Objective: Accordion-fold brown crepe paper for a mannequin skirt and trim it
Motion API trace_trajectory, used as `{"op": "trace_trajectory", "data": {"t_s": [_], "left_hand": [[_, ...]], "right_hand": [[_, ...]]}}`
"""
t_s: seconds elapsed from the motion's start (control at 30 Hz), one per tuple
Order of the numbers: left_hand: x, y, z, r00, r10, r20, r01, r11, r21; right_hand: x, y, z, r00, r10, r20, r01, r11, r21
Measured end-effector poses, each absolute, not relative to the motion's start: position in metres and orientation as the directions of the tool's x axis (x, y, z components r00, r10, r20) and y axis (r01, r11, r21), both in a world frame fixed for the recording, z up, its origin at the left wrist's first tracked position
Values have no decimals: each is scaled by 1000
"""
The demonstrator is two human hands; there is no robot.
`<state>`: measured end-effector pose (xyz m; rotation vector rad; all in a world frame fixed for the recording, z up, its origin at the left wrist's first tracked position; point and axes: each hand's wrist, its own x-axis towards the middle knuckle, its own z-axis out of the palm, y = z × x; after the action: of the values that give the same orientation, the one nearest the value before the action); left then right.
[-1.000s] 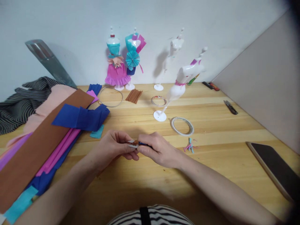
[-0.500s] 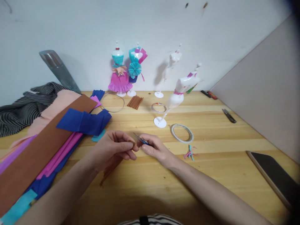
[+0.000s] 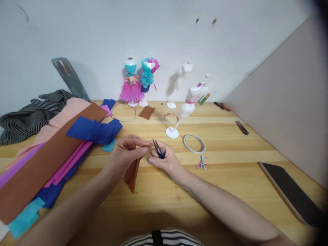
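My left hand (image 3: pixel 124 155) is closed in a pinch on the gathered top of a piece of pleated brown crepe paper (image 3: pixel 132 175), which fans out below the fingers. Small scissors with blue handles (image 3: pixel 159 151) sit in my right hand (image 3: pixel 170 162), their blades tilted up and beside the left fingertips. The right index finger reaches across to the pinched end of the paper. The fingers partly hide that end.
Crepe paper strips (image 3: pixel 55 155) lie at the left by a striped cloth (image 3: pixel 33 112). Mini dress forms (image 3: pixel 188 108) stand behind, with a folded brown piece (image 3: pixel 147 112), tape ring (image 3: pixel 194 143), paper scraps (image 3: pixel 202 163), black-handled snips (image 3: pixel 242 127) and a phone (image 3: pixel 289 191) around.
The pleated brown paper has swung to hang more upright below my left hand. The scissors have turned so their blades point more upward. The whole view has shifted slightly.
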<state>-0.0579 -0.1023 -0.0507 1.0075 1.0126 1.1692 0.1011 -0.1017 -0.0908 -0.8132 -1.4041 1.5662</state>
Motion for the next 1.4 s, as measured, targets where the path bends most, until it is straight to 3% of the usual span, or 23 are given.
{"op": "trace_trajectory", "data": {"t_s": [0.1, 0.27, 0.57, 0.83, 0.97, 1.1, 1.23, 1.4], "left_hand": [[-51, -108, -54, 83, 996, -39, -195, 54, 979], [-47, -114, -45, 171, 980, -104, -226, 142, 964], [-61, -109, -31, 174, 978, -114, 96, 98, 991], [-49, -110, -43, 443, 895, -47, 216, -56, 975], [-42, -110, -50, 402, 916, -7, 198, -80, 977], [-43, -109, -54, 364, 931, -17, 299, -100, 949], [-48, -110, -56, 343, 939, 3, 368, -137, 919], [-52, -108, -55, 307, 946, 103, 431, -234, 871]], "right_hand": [[97, -105, -87, -401, 912, 88, -160, 24, -987], [97, -108, -81, -371, 925, 84, -135, 35, -990], [110, -100, -73, -388, 916, 102, -274, -9, -962], [113, -91, -70, -418, 899, 132, -379, -41, -925], [114, -91, -73, -378, 922, 82, -362, -65, -930], [117, -90, -73, -383, 922, 61, -382, -98, -919], [124, -87, -69, -334, 942, 45, -313, -66, -947], [132, -81, -66, -235, 961, 146, -73, 132, -989]]}}
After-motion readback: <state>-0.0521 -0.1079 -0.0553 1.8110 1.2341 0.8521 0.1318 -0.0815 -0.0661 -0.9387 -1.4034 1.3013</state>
